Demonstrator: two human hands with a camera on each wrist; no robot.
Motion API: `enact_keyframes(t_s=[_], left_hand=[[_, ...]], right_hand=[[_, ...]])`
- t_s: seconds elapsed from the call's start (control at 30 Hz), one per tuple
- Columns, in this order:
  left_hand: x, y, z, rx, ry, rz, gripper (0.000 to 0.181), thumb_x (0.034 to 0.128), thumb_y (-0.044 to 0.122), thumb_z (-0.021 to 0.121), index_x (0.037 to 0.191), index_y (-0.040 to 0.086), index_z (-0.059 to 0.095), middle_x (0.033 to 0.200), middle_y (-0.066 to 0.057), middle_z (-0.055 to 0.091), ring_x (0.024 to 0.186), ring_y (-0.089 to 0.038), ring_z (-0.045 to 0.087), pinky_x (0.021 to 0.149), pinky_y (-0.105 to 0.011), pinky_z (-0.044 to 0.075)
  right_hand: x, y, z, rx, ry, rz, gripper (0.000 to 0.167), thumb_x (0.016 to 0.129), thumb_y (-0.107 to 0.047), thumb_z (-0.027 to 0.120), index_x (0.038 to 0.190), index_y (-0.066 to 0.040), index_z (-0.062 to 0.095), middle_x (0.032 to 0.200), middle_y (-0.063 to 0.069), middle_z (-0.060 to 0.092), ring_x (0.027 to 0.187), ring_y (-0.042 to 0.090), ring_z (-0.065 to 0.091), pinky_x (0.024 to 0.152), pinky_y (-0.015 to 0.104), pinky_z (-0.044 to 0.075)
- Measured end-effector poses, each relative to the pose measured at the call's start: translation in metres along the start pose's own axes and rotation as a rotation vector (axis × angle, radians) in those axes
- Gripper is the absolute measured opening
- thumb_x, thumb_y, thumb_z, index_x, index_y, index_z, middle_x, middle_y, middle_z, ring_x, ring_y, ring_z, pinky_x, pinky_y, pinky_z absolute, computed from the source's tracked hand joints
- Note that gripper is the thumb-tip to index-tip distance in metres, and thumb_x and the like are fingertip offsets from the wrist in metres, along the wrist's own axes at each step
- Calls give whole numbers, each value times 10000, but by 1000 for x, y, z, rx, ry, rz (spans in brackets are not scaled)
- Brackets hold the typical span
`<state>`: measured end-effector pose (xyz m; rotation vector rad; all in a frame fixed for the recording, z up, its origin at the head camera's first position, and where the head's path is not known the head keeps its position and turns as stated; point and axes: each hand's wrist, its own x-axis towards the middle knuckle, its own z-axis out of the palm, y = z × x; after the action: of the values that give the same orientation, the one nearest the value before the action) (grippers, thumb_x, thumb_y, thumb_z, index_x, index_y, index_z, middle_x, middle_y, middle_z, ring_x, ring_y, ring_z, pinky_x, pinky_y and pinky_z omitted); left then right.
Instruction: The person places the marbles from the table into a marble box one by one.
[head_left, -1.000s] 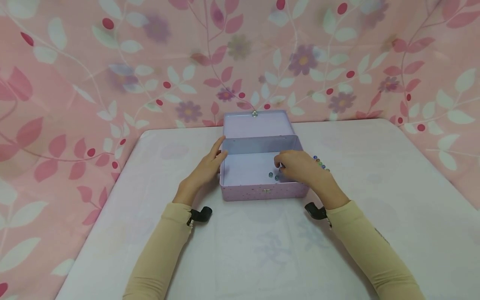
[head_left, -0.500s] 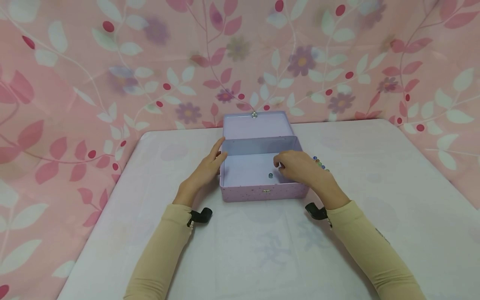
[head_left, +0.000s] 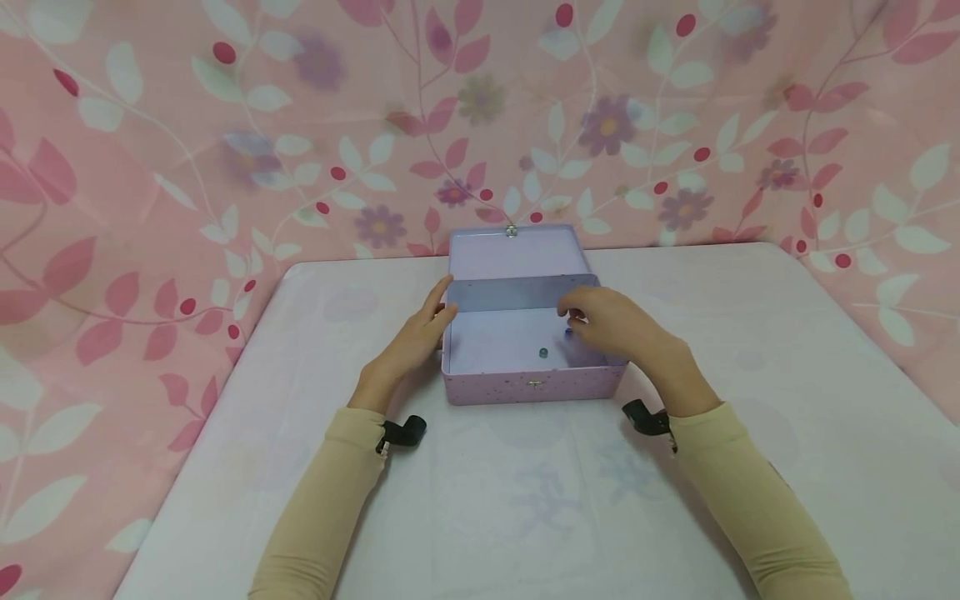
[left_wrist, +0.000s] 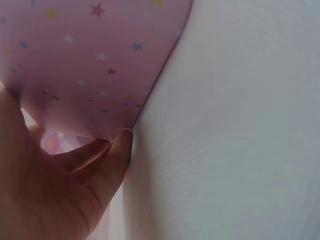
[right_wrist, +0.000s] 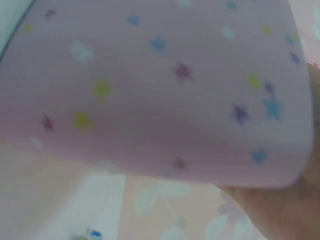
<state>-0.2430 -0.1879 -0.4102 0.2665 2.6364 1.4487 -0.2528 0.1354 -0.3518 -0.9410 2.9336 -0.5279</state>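
An open lavender tin box [head_left: 532, 388] with a star print stands mid-table, its hinged lid [head_left: 517, 252] tilted back. My left hand [head_left: 408, 342] rests against the box's left side; in the left wrist view, its fingertips touch the lower edge of the starred wall [left_wrist: 85, 70]. Inside the box, my right hand [head_left: 618, 325] has curled fingers, with a dark blue marble [head_left: 568, 332] at the fingertips. A greenish marble [head_left: 543, 353] lies on the box floor, left of that hand. The right wrist view shows mostly the box's outer wall [right_wrist: 150, 95], blurred.
A white cloth covers the table [head_left: 480, 500]. Pink floral fabric [head_left: 480, 108] hangs behind it. Low in the right wrist view, a small blue marble [right_wrist: 96, 234] shows outside the box. The box's raised walls surround my right fingers.
One of two greenish marbles has gone from the box floor beside my right fingers. My right hand has shifted slightly right and back, covering the marbles outside the box. My left hand stays put.
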Motion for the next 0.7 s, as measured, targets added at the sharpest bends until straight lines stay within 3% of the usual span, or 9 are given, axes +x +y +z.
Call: enact_keyframes(t_s=[0.17, 0.37, 0.5, 0.7], left_hand=[[0, 1, 0, 0, 2, -2, 599, 1025, 577, 345, 1560, 493, 89, 1614, -179, 293, 1470, -354, 339, 1126, -571, 370], [0, 1, 0, -6, 3, 3, 591, 1038, 537, 352, 1564, 480, 91, 1611, -182, 296, 1458, -352, 357, 1105, -562, 399], [1, 0, 0, -8, 3, 5, 593, 1039, 530, 356, 1567, 472, 92, 1607, -182, 301, 1454, -344, 365, 1094, -553, 415], [1, -1, 1, -9, 5, 8, 592, 1044, 510, 361, 1571, 460, 93, 1608, -184, 297, 1462, -341, 350, 1103, -560, 403]], right_hand=[[-4, 5, -13, 21, 69, -21, 228, 935, -31, 569, 1120, -33, 703, 1075, 127, 705, 983, 268, 630, 898, 461, 522], [-11, 20, -29, 44, 141, 36, 245, 933, -25, 544, 1124, -30, 698, 1016, 119, 673, 954, 270, 595, 881, 463, 507], [-16, 33, -37, 44, 155, 86, 247, 939, -34, 542, 1140, -12, 684, 1029, 147, 676, 972, 298, 596, 896, 493, 493], [-19, 49, -41, 32, 115, 130, 253, 924, -44, 535, 1124, 2, 683, 974, 164, 670, 916, 313, 588, 861, 502, 486]])
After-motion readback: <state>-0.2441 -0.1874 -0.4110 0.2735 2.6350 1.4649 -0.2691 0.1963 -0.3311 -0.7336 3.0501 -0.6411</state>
